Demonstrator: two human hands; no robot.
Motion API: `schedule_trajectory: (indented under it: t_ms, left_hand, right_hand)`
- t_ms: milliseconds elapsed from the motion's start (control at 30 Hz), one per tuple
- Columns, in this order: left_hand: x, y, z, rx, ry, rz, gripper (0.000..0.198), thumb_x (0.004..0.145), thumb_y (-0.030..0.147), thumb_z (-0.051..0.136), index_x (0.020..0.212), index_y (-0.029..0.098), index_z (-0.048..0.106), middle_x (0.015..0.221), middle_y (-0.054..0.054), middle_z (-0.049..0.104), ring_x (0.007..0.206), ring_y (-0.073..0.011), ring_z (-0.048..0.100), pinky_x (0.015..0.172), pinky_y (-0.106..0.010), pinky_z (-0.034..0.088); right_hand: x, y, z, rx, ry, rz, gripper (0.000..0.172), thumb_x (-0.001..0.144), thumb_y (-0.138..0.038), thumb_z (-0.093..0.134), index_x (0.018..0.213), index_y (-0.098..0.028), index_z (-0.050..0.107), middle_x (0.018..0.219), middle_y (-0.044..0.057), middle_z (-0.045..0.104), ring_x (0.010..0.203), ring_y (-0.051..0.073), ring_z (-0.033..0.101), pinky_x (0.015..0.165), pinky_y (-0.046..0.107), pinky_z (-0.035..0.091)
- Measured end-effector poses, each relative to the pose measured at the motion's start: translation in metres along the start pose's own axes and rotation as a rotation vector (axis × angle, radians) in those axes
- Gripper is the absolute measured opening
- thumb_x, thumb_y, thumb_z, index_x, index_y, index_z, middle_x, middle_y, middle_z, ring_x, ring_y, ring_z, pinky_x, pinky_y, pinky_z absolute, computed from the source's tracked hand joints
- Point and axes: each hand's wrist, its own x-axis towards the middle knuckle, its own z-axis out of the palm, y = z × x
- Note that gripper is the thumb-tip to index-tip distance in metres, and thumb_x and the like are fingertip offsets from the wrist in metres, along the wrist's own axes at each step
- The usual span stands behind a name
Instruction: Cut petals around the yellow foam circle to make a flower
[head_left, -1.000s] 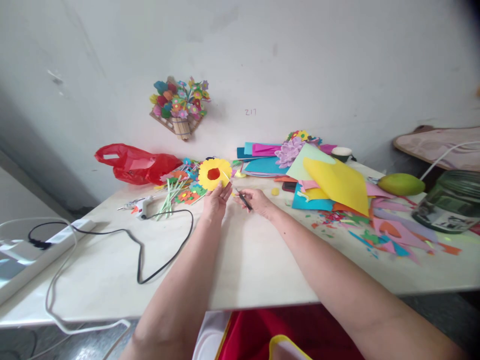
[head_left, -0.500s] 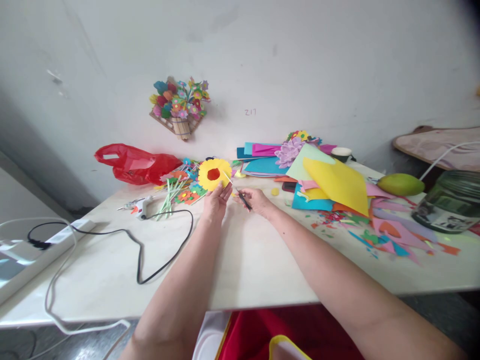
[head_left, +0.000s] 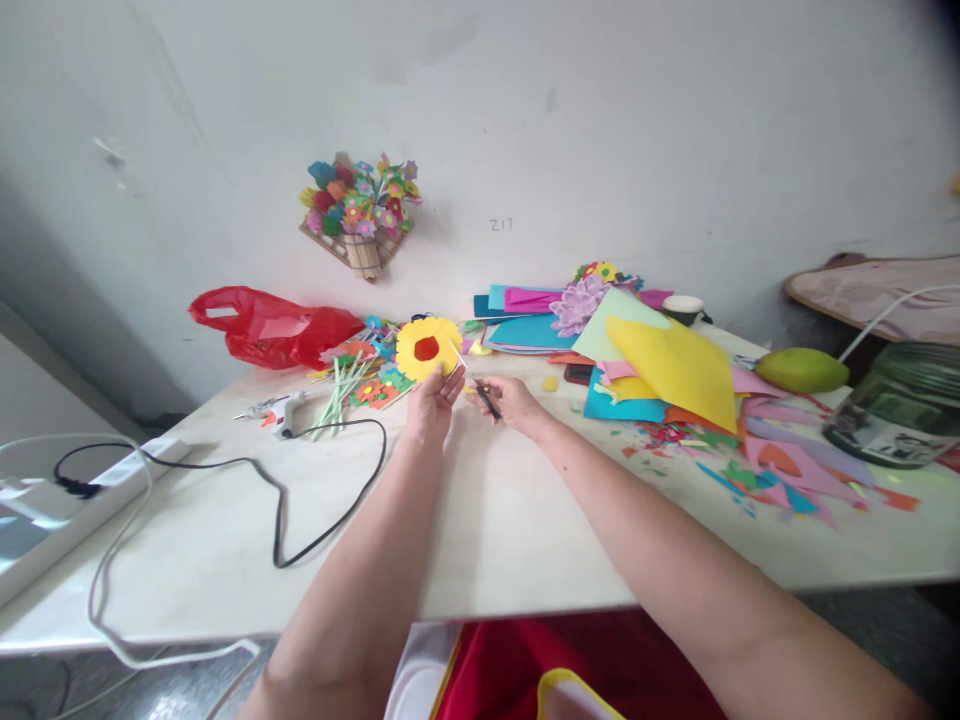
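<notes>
Over the middle of the table, my left hand (head_left: 436, 398) pinches the lower edge of a yellow craft flower (head_left: 407, 358) with a dark red centre. Its petal edge is scalloped, and it faces me. In my right hand (head_left: 510, 402) is a pair of scissors (head_left: 487, 400) with black handles. The blades point up and left and lie at the flower's right edge; how far apart they are is hard to make out. A small yellow scrap (head_left: 550, 383) rests on the table just right of the scissors.
Left are a glue gun (head_left: 284, 414) with a black cord, a power strip (head_left: 97, 510), pale green sticks (head_left: 339, 395) and a red plastic bag (head_left: 277, 325). Right are coloured foam sheets (head_left: 675, 365), scraps (head_left: 780, 490), a green mango (head_left: 802, 369) and a glass jar (head_left: 896, 405). A flower decoration (head_left: 363, 215) hangs on the wall.
The flower has turned or tilted very slightly in my left hand, and the scissor blades have shifted a little at its right edge. Everything else stays as it was.
</notes>
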Motion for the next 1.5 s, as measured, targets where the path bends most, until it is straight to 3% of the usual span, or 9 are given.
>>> schedule_trajectory:
  t_ms: [100, 367, 567, 900, 1067, 1300, 1500]
  left_hand:
    - [-0.001, 0.001, 0.000, 0.019, 0.000, -0.008, 0.014, 0.073, 0.021, 0.066, 0.085, 0.014, 0.063, 0.091, -0.010, 0.071, 0.097, -0.0239, 0.066, 0.089, -0.035, 0.048]
    - [-0.002, 0.006, -0.002, 0.075, 0.012, 0.051, 0.017, 0.070, 0.021, 0.071, 0.081, 0.012, 0.061, 0.076, -0.008, 0.071, 0.070, -0.0172, 0.069, 0.084, -0.034, 0.051]
    - [0.001, 0.012, -0.007, 0.124, -0.059, 0.116, 0.022, 0.069, 0.027, 0.072, 0.078, 0.011, 0.060, 0.076, -0.011, 0.072, 0.069, -0.0196, 0.069, 0.078, -0.035, 0.054]
    - [0.007, 0.020, -0.014, 0.200, -0.085, 0.057, 0.015, 0.070, 0.021, 0.072, 0.073, 0.009, 0.063, 0.068, -0.009, 0.070, 0.064, -0.0165, 0.068, 0.078, -0.032, 0.054]
    - [0.004, 0.022, -0.015, 0.252, -0.117, 0.017, 0.021, 0.070, 0.027, 0.071, 0.077, 0.009, 0.064, 0.071, -0.010, 0.070, 0.062, -0.0172, 0.067, 0.075, -0.034, 0.054]
    - [0.006, 0.023, -0.021, 0.260, -0.146, 0.011, 0.023, 0.060, 0.024, 0.078, 0.060, 0.012, 0.058, 0.048, 0.001, 0.057, 0.050, -0.0110, 0.059, 0.081, -0.038, 0.053]
    - [0.004, 0.025, -0.018, 0.225, -0.100, -0.001, 0.019, 0.057, 0.016, 0.077, 0.059, 0.012, 0.059, 0.056, 0.001, 0.060, 0.053, -0.0103, 0.058, 0.081, -0.042, 0.053]
  right_hand:
    - [0.001, 0.000, -0.001, 0.005, 0.048, -0.007, 0.041, 0.059, -0.046, 0.073, 0.083, -0.014, 0.062, 0.051, -0.005, 0.050, 0.044, 0.007, 0.042, 0.039, 0.020, 0.036]
    - [-0.004, -0.013, -0.008, 0.058, 0.183, 0.065, 0.033, 0.067, -0.044, 0.068, 0.079, -0.015, 0.060, 0.054, -0.004, 0.052, 0.043, 0.007, 0.045, 0.040, 0.020, 0.038]
    - [-0.012, -0.018, -0.019, 0.093, -0.028, 0.174, 0.033, 0.072, -0.046, 0.064, 0.077, -0.014, 0.059, 0.054, -0.002, 0.057, 0.040, 0.006, 0.046, 0.038, 0.019, 0.032]
    - [-0.015, -0.016, -0.046, 0.031, -0.270, 0.140, 0.041, 0.075, -0.049, 0.060, 0.090, -0.011, 0.062, 0.059, 0.001, 0.060, 0.041, 0.007, 0.047, 0.035, 0.019, 0.028]
    - [-0.013, -0.011, -0.052, 0.000, -0.306, 0.175, 0.039, 0.076, -0.048, 0.060, 0.088, -0.011, 0.061, 0.057, 0.000, 0.058, 0.040, 0.006, 0.046, 0.035, 0.018, 0.030]
    - [-0.015, -0.015, -0.049, -0.037, -0.318, 0.192, 0.038, 0.075, -0.047, 0.062, 0.084, -0.010, 0.060, 0.053, -0.001, 0.056, 0.037, 0.005, 0.043, 0.034, 0.017, 0.029]
    - [-0.015, -0.016, -0.048, -0.042, -0.355, 0.186, 0.033, 0.075, -0.044, 0.061, 0.081, -0.012, 0.059, 0.052, -0.002, 0.056, 0.036, 0.005, 0.042, 0.034, 0.017, 0.028]
